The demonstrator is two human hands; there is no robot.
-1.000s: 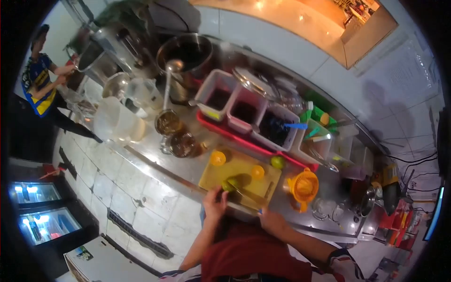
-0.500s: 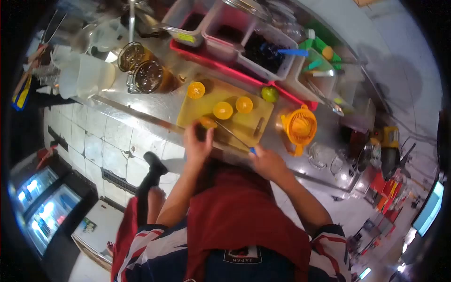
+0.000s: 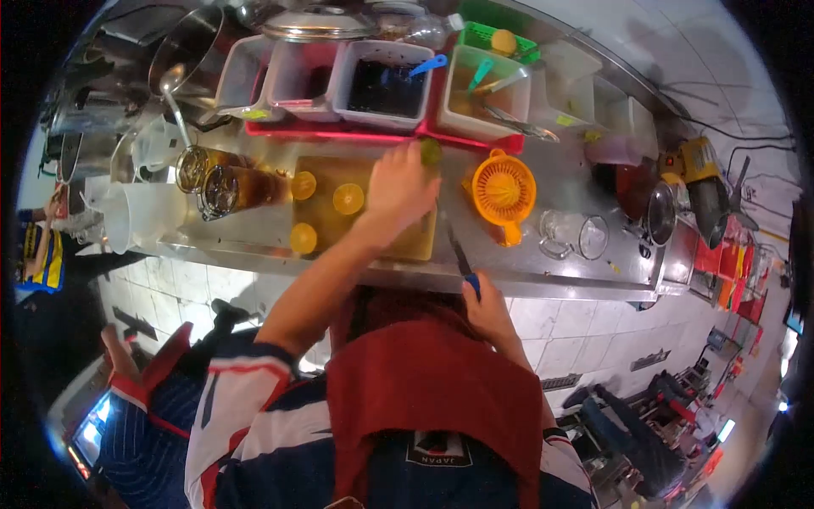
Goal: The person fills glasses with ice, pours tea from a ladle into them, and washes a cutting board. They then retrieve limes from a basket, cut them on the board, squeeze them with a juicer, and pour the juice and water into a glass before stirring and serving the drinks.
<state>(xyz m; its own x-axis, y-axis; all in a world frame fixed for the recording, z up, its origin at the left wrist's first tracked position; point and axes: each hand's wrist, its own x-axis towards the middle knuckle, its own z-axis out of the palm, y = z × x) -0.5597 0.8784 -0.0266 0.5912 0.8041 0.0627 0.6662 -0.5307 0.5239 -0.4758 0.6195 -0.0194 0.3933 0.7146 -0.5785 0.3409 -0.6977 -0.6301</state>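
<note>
My left hand (image 3: 402, 188) reaches across the yellow cutting board (image 3: 415, 242), its fingers bent against a green citrus fruit (image 3: 431, 153) at the board's far edge. Part of that fruit is covered by the hand. My right hand (image 3: 490, 312) grips a knife (image 3: 459, 253) by its blue handle, the blade pointing away from me beside the board's right edge. On the left half of the board rest three cut orange halves: one (image 3: 303, 185) at the back, one (image 3: 348, 198) near the middle, and one (image 3: 303, 238) in front.
An orange citrus juicer (image 3: 504, 188) stands right of the board, with a glass mug (image 3: 574, 234) lying beyond it. Two mugs of brown drink (image 3: 242, 190) are at the left. Behind are food containers (image 3: 386, 89) on a red tray (image 3: 339, 130). Another person (image 3: 140, 407) is at lower left.
My left hand has left the orange half at the board's near edge and moved up and right to the green fruit. The knife has shifted off the orange, beside the board. The view has turned.
</note>
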